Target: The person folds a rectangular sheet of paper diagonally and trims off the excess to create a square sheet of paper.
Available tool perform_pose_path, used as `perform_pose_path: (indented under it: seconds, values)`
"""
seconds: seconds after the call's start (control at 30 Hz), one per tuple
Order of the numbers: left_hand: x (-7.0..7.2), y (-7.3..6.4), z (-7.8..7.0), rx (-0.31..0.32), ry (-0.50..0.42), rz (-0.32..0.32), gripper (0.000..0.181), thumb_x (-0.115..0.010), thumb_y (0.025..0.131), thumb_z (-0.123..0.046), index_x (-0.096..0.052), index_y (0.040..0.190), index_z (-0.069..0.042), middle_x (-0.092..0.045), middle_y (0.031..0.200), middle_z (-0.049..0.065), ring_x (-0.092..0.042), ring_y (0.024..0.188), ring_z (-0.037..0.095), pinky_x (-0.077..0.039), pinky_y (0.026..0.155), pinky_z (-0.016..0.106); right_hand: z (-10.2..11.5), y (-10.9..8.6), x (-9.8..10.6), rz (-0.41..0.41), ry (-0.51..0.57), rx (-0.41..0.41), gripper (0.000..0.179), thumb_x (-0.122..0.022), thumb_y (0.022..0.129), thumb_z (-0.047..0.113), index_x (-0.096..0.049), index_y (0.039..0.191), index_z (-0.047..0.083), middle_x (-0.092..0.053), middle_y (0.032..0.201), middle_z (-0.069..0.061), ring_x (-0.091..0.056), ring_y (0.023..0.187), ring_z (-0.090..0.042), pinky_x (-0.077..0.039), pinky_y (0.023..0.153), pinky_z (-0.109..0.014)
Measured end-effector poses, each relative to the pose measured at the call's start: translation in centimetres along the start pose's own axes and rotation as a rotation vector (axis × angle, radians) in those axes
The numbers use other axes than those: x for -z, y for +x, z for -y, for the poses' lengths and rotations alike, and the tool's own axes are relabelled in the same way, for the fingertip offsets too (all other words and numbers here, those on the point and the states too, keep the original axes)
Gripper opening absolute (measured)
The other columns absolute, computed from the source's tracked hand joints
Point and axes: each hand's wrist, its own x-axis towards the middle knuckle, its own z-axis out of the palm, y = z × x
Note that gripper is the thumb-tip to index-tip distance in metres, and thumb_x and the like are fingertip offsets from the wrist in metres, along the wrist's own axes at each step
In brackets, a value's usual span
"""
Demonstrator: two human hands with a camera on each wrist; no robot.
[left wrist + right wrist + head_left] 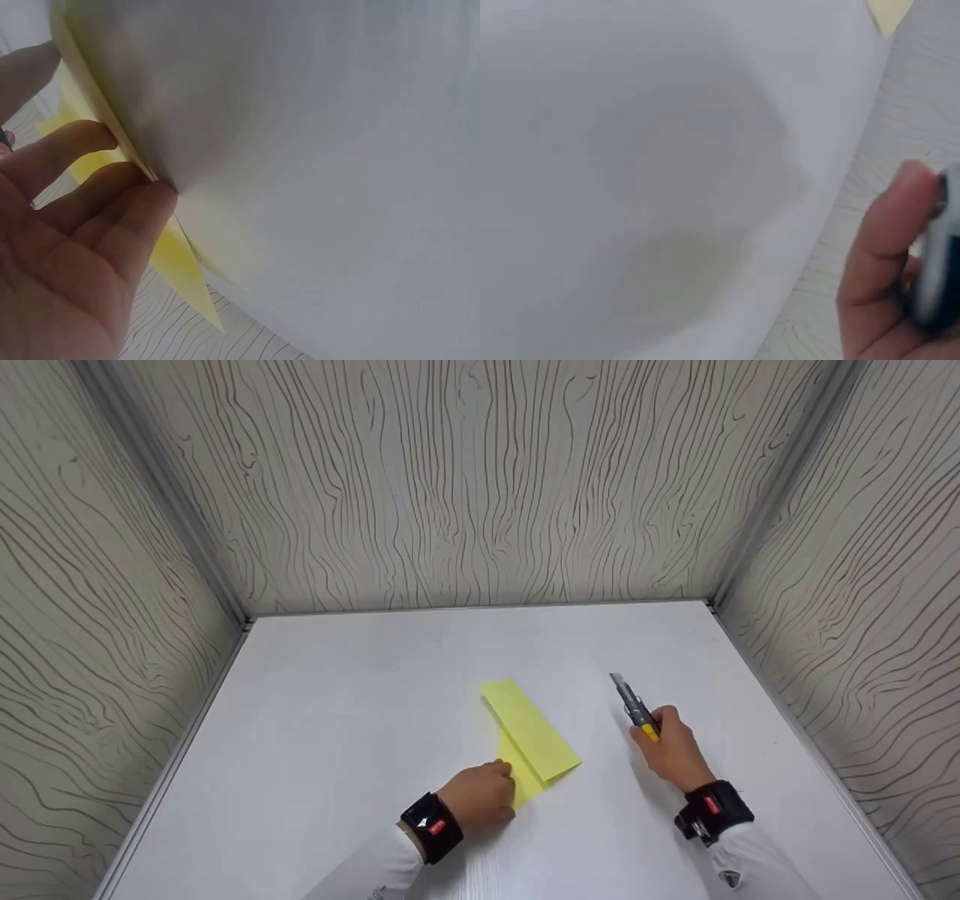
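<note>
Centrally, in the head view, a folded yellow paper point(534, 731) lies slantwise on the white table point(345, 690), one panel overlapping another. The left hand point(480, 795) holds its near-left edge with bent fingers. Well to the right, the right hand point(675, 754) grips a utility knife point(636, 709), its blade out and pointing away from the person, apart from the paper. Black bands point(433, 827) circle both wrists; walls point(465, 487) with a wood-grain pattern surround the table.

From the left wrist, the bent fingertips touch the paper's edge, yellow showing behind them.

From the right wrist, the thumb presses the blurred knife handle; a paper corner shows at the upper right.
</note>
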Motion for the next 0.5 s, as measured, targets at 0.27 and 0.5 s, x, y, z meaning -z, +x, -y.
perform_pose_path:
  seconds: [0.27,0.5]
  values:
    - [0.3,0.0,0.0,0.008,0.006,0.004,0.031,-0.082,0.092,-0.030,-0.063,0.072,-0.017,-0.057,0.089,-0.005,-0.045,0.074,0.008,-0.045,0.062,0.023,0.8,-1.4,-1.5,0.102,0.042,0.005,0.034,-0.062,0.110,0.019,-0.035,0.126,0.007,-0.063,0.086,-0.010,-0.058,0.064,-0.020,-0.048,0.054,-0.029]
    - [-0.1,0.2,0.0,0.006,0.013,0.005,0.028,-0.083,0.093,-0.032,-0.067,0.076,-0.016,-0.059,0.091,-0.004,-0.047,0.073,0.008,-0.047,0.062,0.023,0.0,-2.1,-3.1,0.115,0.043,0.023,0.030,-0.065,0.105,0.010,-0.039,0.120,0.007,-0.061,0.094,-0.013,-0.058,0.074,-0.021,-0.049,0.063,-0.031]
